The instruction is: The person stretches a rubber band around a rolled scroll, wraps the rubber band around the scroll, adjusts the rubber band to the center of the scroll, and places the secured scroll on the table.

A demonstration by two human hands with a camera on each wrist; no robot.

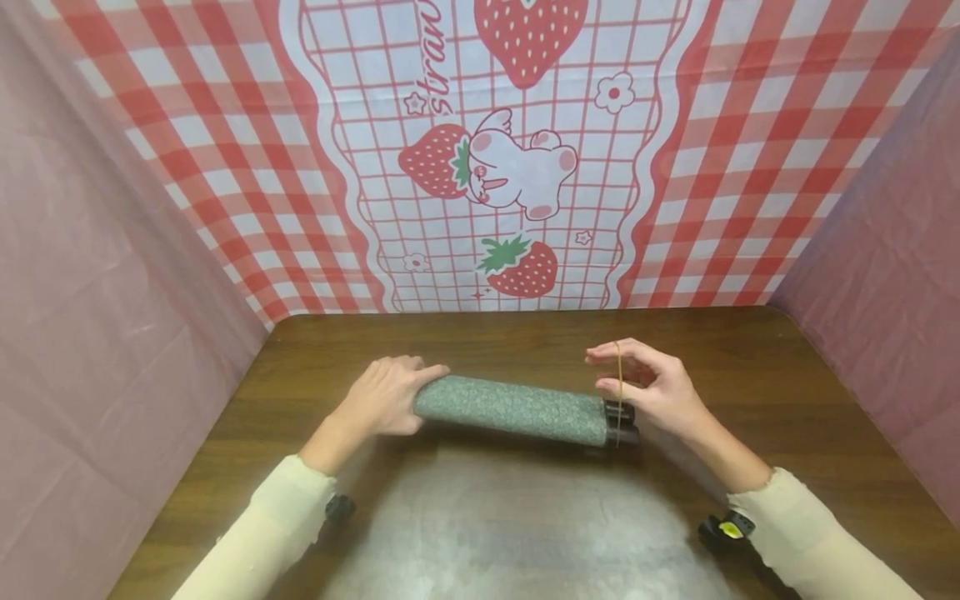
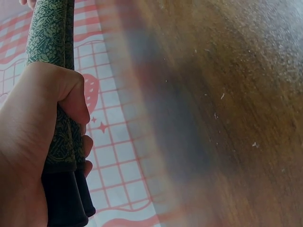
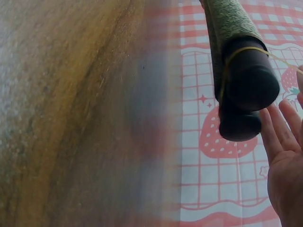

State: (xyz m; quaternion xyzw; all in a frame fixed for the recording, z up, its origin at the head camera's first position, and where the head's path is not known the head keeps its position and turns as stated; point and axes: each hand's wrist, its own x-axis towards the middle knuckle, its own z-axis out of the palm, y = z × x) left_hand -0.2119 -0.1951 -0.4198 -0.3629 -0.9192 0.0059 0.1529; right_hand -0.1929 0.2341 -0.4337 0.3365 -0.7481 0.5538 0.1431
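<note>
A rolled scroll (image 1: 517,410), backed in green leaf-patterned cloth, is held above the table as two rolls lying side by side. Black knobs (image 3: 253,82) cap the rolls at the right end, and matching dark knobs (image 2: 64,196) show at the left end. My left hand (image 1: 386,396) grips both rolls near their left end, thumb on one side and fingers round the other. A thin yellowish rubber band (image 3: 246,48) loops round the right-hand knobs. My right hand (image 1: 652,383) holds that band stretched out with bent fingers and thumb, beside the knobs.
Under the hands is a brown wood-grain table (image 1: 315,346) with a bright reflection at its front. A red-and-white strawberry-print cloth (image 1: 525,100) hangs behind it. Pink fabric (image 1: 97,275) walls the left side, with similar fabric (image 1: 885,250) on the right.
</note>
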